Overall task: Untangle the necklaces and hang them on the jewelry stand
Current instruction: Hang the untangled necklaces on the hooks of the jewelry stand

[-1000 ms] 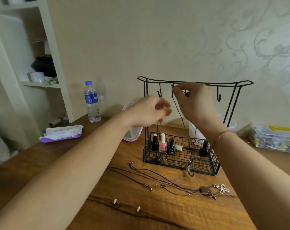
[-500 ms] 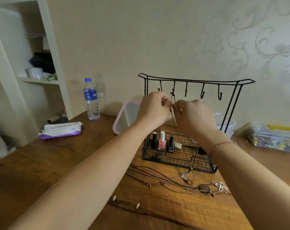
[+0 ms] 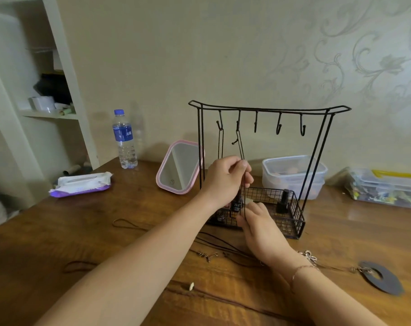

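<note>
**Both hands on the cord hanging from the second hook**

A black wire jewelry stand (image 3: 270, 109) sits on the wooden bench (image 3: 58, 236), with five hooks along its top bar and a mesh basket at its base. A dark cord necklace (image 3: 240, 147) hangs from the second hook from the left and runs straight down into the hands. Another thin cord (image 3: 220, 144) hangs from the first hook, just beside it.

The left hand (image 3: 225, 182) is raised in front of the stand, its grip closed on the hanging necklace, thumb and fingers pinching the cord. Directly below, the right hand (image 3: 261, 229) is low at the front of the basket, fingers curled around the same cord's lower stretch. A thin bracelet circles the right wrist.

More necklaces (image 3: 209, 255) lie loose on the bench in front of the stand, their dark cords crossing one another. A flat dark ring-shaped pendant (image 3: 381, 277) lies to the right, well apart from the stand.

Nail polish bottles (image 3: 283, 203) stand in the basket. Behind it are a pink-framed mirror (image 3: 178, 168), a water bottle (image 3: 124, 140), a pack of wipes (image 3: 81, 184) and clear plastic containers (image 3: 294, 175).
</note>
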A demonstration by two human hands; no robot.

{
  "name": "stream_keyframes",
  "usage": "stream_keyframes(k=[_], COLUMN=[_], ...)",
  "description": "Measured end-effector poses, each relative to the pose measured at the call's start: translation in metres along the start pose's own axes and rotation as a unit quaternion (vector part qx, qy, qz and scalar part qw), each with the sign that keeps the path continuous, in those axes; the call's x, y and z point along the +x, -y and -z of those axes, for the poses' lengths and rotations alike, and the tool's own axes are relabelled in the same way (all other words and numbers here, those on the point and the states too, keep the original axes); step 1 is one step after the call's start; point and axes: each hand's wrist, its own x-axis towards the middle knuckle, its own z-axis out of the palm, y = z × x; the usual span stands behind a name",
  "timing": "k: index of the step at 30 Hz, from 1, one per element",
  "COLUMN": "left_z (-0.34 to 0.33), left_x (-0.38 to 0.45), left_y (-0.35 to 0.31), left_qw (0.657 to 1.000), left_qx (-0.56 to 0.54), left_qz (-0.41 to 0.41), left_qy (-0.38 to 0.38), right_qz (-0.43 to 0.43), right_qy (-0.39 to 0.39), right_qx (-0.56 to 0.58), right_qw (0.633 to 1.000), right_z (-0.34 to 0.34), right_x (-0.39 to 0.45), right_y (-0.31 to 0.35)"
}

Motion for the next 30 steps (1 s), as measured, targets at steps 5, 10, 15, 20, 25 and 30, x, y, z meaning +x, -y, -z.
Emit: stream_keyframes(k=[5, 10, 15, 20, 25, 30], left_z=[-0.006, -0.018, -0.016, -0.031, -0.051, -0.034], left_x=[-0.018, -0.043, -0.058, -0.064, -0.081, -0.085], left_y=[0.004, 0.026, 0.023, 0.004, 0.000, -0.018], left_qw=[0.997, 0.996, 0.993, 0.990, 0.990, 0.989], left_qx=[-0.039, 0.016, -0.006, -0.050, 0.033, 0.046], left_qz=[0.055, 0.058, 0.096, 0.102, 0.059, -0.026], left_qy=[0.030, 0.066, 0.068, 0.082, 0.123, 0.138], right_qz=[0.034, 0.012, -0.076, -0.108, -0.082, -0.069], right_qy=[-0.017, -0.016, -0.009, 0.091, 0.082, 0.052], right_qx=[0.006, 0.052, 0.138, 0.121, -0.091, -0.131], right_qw=[0.999, 0.998, 0.987, 0.983, 0.989, 0.988], right_z=[-0.001, 0.014, 0.057, 0.069, 0.057, 0.064], right_x=[-0.017, -0.029, -0.049, -0.071, -0.087, -0.077], right_y=[0.003, 0.008, 0.015, 0.012, 0.003, 0.009])
